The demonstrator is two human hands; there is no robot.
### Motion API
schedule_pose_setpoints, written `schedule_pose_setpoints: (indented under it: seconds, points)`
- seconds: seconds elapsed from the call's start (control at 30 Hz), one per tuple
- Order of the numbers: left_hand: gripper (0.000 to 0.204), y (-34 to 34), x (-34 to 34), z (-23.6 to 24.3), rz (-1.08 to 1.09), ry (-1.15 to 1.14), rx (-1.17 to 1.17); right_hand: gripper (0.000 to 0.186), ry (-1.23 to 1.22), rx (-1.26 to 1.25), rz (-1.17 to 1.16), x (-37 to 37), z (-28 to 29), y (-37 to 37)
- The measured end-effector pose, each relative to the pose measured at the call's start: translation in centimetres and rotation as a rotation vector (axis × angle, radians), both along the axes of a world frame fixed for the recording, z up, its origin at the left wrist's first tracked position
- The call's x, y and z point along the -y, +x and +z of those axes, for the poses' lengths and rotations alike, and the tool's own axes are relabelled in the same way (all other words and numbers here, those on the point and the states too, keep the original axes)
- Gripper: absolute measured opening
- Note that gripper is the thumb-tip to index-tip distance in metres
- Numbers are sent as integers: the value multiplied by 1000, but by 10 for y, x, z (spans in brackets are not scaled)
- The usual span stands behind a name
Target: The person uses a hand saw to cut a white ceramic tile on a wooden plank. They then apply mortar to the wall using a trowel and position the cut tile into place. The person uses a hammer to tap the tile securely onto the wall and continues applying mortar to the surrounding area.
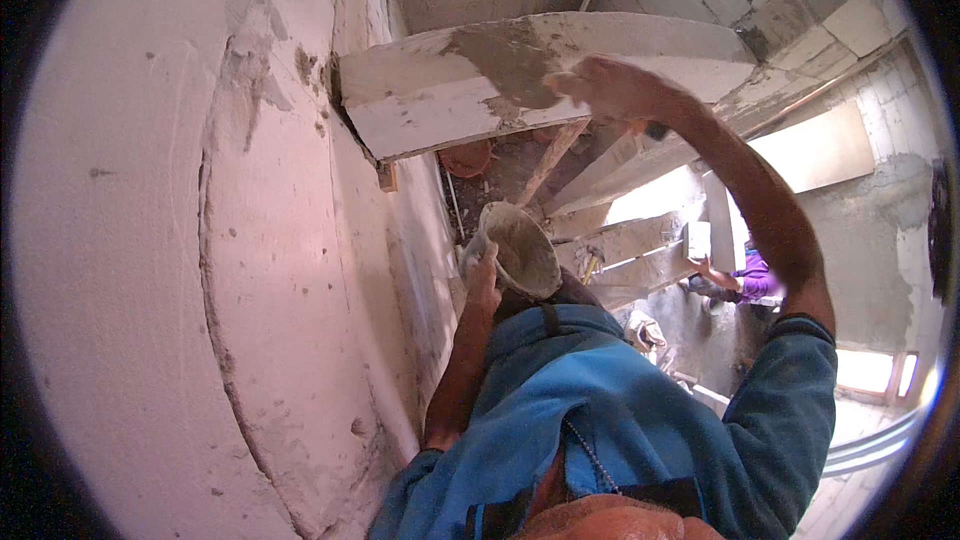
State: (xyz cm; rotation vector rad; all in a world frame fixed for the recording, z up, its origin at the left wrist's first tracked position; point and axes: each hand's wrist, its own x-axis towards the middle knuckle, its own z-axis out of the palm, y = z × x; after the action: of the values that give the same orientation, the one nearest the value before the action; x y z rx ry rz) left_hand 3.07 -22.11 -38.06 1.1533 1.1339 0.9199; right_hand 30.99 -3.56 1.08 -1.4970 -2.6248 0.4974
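Observation:
My left hand (486, 278) grips the rim of a bucket (552, 278) in front of my waist. Grey mortar (522, 240) coats its inside. My right arm reaches forward over a pale, block-like beam (420, 90). Above a wet grey mortar patch (500, 55) on that beam, my right hand (605, 90) is bent with its fingers curled in. Blur and the hand itself hide what those fingers hold.
A rough plastered wall (280, 290) with a long crack rises close on my left. Wooden planks (550, 162) slope below the beam. Lower right, a person in a purple top (757, 278) has a hand at a white block (698, 240). A hammer (592, 265) lies near the bucket.

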Motion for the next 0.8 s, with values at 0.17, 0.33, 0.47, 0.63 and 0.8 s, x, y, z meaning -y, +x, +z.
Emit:
schedule_pose_setpoints:
  seconds: [0.17,0.33,0.47,0.63,0.8]
  points:
    - [86,5,14,-1,65,-112,50,55,-304,160,-272,18,44,65]
    - [86,8,7,17,76,-126,-98,56,-422,-62,-817,46,75,68]
    - [87,10,6,22,32,-35,-266,57,-444,-261,-481,30,56,11]
    - [91,17,11,19,145,-142,231,59,-395,-288,-68,20,45,-38]
    - [80,14,-3,57,162,34,81,56,-610,-240,-394,87,32,-14]
